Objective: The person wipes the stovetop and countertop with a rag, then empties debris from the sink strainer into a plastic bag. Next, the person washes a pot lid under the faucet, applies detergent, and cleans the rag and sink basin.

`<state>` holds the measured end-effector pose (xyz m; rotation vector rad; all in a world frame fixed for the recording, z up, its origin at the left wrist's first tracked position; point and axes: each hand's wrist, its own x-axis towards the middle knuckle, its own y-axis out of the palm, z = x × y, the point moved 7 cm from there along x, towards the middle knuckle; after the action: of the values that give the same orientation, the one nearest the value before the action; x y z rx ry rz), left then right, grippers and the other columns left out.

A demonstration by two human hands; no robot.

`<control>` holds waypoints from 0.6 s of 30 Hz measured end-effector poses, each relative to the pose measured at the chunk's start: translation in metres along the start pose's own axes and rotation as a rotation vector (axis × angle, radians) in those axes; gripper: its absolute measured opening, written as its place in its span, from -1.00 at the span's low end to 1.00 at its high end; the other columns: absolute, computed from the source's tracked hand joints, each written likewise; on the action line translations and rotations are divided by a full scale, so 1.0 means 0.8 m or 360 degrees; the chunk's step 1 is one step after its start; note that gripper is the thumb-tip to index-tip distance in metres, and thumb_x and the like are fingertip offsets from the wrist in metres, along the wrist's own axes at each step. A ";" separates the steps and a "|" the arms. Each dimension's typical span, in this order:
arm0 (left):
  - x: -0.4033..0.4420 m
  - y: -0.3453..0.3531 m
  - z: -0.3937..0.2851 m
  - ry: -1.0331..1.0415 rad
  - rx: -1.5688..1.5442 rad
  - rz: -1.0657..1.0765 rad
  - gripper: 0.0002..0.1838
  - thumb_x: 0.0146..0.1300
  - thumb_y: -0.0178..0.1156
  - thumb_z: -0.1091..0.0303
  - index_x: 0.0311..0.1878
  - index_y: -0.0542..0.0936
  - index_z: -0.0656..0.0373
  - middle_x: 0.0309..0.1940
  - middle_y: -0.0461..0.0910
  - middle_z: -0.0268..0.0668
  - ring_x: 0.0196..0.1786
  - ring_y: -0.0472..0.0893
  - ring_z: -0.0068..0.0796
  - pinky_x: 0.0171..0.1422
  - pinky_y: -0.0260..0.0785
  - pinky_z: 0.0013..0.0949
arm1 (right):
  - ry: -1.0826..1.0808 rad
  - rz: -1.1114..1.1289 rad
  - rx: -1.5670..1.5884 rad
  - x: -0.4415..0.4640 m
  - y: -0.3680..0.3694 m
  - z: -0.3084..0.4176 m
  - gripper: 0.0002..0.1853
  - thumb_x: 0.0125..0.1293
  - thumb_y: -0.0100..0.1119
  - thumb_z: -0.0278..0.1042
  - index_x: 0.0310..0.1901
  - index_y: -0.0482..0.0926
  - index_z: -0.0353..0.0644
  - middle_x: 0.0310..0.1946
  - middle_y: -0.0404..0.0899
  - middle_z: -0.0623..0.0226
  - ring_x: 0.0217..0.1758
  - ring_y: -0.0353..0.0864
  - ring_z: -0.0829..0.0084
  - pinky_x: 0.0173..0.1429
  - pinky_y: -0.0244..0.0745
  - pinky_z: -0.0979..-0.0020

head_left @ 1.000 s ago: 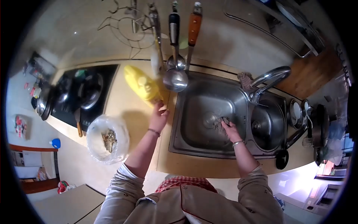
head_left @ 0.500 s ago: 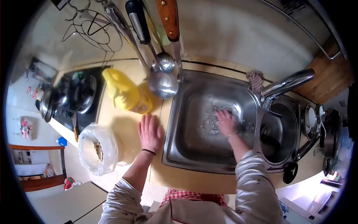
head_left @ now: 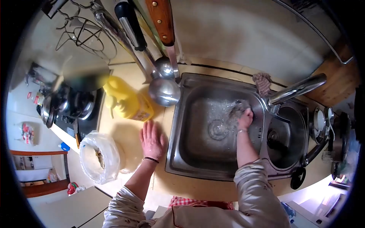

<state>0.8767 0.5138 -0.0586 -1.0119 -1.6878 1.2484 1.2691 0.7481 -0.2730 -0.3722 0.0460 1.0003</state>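
My left hand [head_left: 151, 141] lies flat on the beige countertop [head_left: 131, 133], fingers stretched out and empty. It is between the yellow bottle [head_left: 129, 102] and the left rim of the steel sink [head_left: 172, 150]. Inside the large basin, toward its right side, is my right hand [head_left: 245, 118]. Splashing water [head_left: 237, 110] and motion blur hide its fingers, so I cannot tell whether it holds anything. Left of that hand, the round drain [head_left: 218, 130] shows under shallow water.
A chrome faucet [head_left: 298, 89] with a cloth [head_left: 261, 81] beside it rises behind the sink. The smaller basin [head_left: 287, 152] is on the right. Ladles [head_left: 164, 92] hang at the back. A bag-lined bin [head_left: 108, 167] stands left, near the stove [head_left: 93, 119].
My right hand has moved right and slightly back in the basin, raising splashes, and the drain has come into view. My left hand stays flat on the counter. The view has shifted slightly.
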 end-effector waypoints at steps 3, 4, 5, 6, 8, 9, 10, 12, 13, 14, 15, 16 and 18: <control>0.002 -0.004 -0.002 0.0010 -0.0041 -0.0021 -0.46 0.17 0.00 0.19 0.24 0.28 0.12 0.30 0.17 -0.05 0.38 0.08 -0.04 0.40 -0.15 0.02 | 0.0302 -0.0357 0.0540 0.015 0.062 -0.015 -0.69 0.29 -0.02 -0.11 -0.04 0.44 -0.09 -0.14 0.49 0.30 -0.09 0.42 0.35 -0.15 0.46 0.29; 0.001 -0.004 -0.002 0.0006 -0.0054 -0.0022 -0.46 0.17 0.01 0.19 0.23 0.28 0.12 0.29 0.17 -0.05 0.38 0.08 -0.03 0.40 -0.15 0.03 | 0.0210 -0.0536 0.0871 0.012 0.081 -0.028 -0.68 0.28 -0.02 -0.13 -0.02 0.43 -0.10 -0.11 0.48 0.29 -0.07 0.41 0.34 -0.14 0.46 0.29; 0.000 -0.003 -0.001 -0.0005 -0.0049 -0.0013 -0.46 0.17 0.01 0.19 0.23 0.28 0.12 0.29 0.17 -0.05 0.38 0.08 -0.03 0.40 -0.15 0.03 | 0.0218 -0.0528 0.0859 0.003 0.105 -0.034 -0.68 0.28 -0.02 -0.13 -0.02 0.43 -0.10 -0.11 0.48 0.29 -0.07 0.41 0.34 -0.14 0.46 0.29; 0.001 -0.003 -0.001 -0.0009 -0.0054 -0.0016 -0.46 0.17 0.01 0.18 0.23 0.28 0.12 0.29 0.18 -0.05 0.38 0.08 -0.03 0.40 -0.16 0.03 | 0.0171 -0.0462 0.0722 -0.008 0.132 -0.032 -0.62 0.26 -0.02 -0.20 0.07 0.34 -0.18 -0.01 0.42 0.16 -0.01 0.40 0.23 -0.05 0.42 0.24; 0.001 -0.002 0.000 -0.0014 -0.0061 -0.0024 -0.46 0.18 0.01 0.18 0.23 0.29 0.12 0.29 0.18 -0.05 0.38 0.08 -0.02 0.40 -0.16 0.03 | 0.0071 -0.0332 0.0458 -0.048 0.183 -0.019 -0.44 0.23 -0.03 -0.33 0.25 0.15 -0.32 0.18 0.28 -0.09 0.13 0.37 0.01 0.14 0.35 0.15; 0.001 -0.002 0.001 -0.0003 -0.0058 -0.0027 -0.46 0.18 0.01 0.18 0.23 0.28 0.12 0.29 0.18 -0.05 0.38 0.08 -0.03 0.41 -0.17 0.03 | -0.0101 -0.0248 0.0003 -0.094 0.195 0.021 -0.39 0.22 -0.03 -0.36 0.29 0.07 -0.31 0.24 0.18 -0.12 0.22 0.26 -0.01 0.22 0.25 0.14; 0.002 -0.002 0.001 0.0006 -0.0056 -0.0031 -0.46 0.18 0.01 0.18 0.23 0.28 0.12 0.29 0.17 -0.06 0.38 0.08 -0.03 0.41 -0.17 0.03 | -0.0274 -0.0159 -0.0452 -0.144 0.205 0.062 -0.34 0.21 -0.04 -0.39 0.33 -0.01 -0.30 0.30 0.07 -0.14 0.31 0.14 -0.03 0.31 0.15 0.13; 0.002 -0.003 0.001 -0.0016 -0.0081 -0.0028 -0.46 0.18 0.01 0.18 0.24 0.28 0.12 0.29 0.17 -0.06 0.39 0.08 -0.03 0.41 -0.18 0.04 | -0.0355 0.0084 -0.0649 -0.180 0.240 0.052 -0.31 0.19 -0.04 -0.40 0.35 -0.04 -0.29 0.32 0.00 -0.16 0.35 0.03 -0.07 0.38 0.02 0.13; 0.002 -0.003 0.001 0.0000 -0.0083 -0.0053 -0.47 0.18 0.01 0.19 0.23 0.28 0.12 0.29 0.18 -0.06 0.38 0.08 -0.03 0.41 -0.17 0.04 | -0.0387 0.0167 -0.0717 -0.190 0.248 0.043 -0.30 0.19 -0.04 -0.40 0.36 -0.05 -0.28 0.33 -0.02 -0.16 0.36 0.00 -0.09 0.41 -0.03 0.14; 0.000 -0.005 0.000 0.0017 -0.0087 -0.0073 -0.48 0.17 0.01 0.20 0.22 0.29 0.12 0.28 0.19 -0.06 0.38 0.09 -0.03 0.40 -0.17 0.04 | -0.0641 0.0437 -0.0637 -0.202 0.254 0.042 -0.29 0.17 -0.03 -0.38 0.35 -0.03 -0.28 0.34 -0.03 -0.11 0.38 -0.03 -0.05 0.41 -0.02 0.14; -0.001 -0.006 -0.002 0.0015 -0.0099 -0.0069 -0.48 0.17 0.01 0.20 0.22 0.29 0.12 0.28 0.19 -0.06 0.38 0.09 -0.03 0.40 -0.17 0.04 | -0.0891 0.0703 -0.0551 -0.217 0.253 0.042 -0.29 0.15 -0.01 -0.37 0.35 0.00 -0.28 0.35 -0.03 -0.06 0.41 -0.05 -0.01 0.40 -0.02 0.14; 0.001 -0.009 -0.003 0.0000 -0.0111 -0.0072 -0.49 0.16 0.01 0.21 0.20 0.30 0.11 0.27 0.19 -0.06 0.37 0.09 -0.03 0.40 -0.16 0.04 | -0.0901 0.0695 -0.0559 -0.219 0.231 0.039 -0.29 0.15 -0.01 -0.37 0.35 0.00 -0.28 0.35 -0.03 -0.06 0.41 -0.05 -0.01 0.40 -0.02 0.14; 0.002 -0.014 -0.006 -0.0038 -0.0135 -0.0088 -0.52 0.14 0.02 0.24 0.16 0.32 0.09 0.25 0.21 -0.09 0.37 0.10 -0.05 0.39 -0.14 0.03 | -0.1261 0.1345 -0.1231 -0.244 0.206 0.029 -0.35 0.11 0.06 -0.36 0.30 0.20 -0.10 0.37 0.01 0.16 0.44 -0.08 0.14 0.40 -0.08 0.01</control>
<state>0.8790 0.5148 -0.0469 -0.9966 -1.7880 1.1658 1.0229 0.6765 -0.2579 -0.6522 -0.9979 1.9385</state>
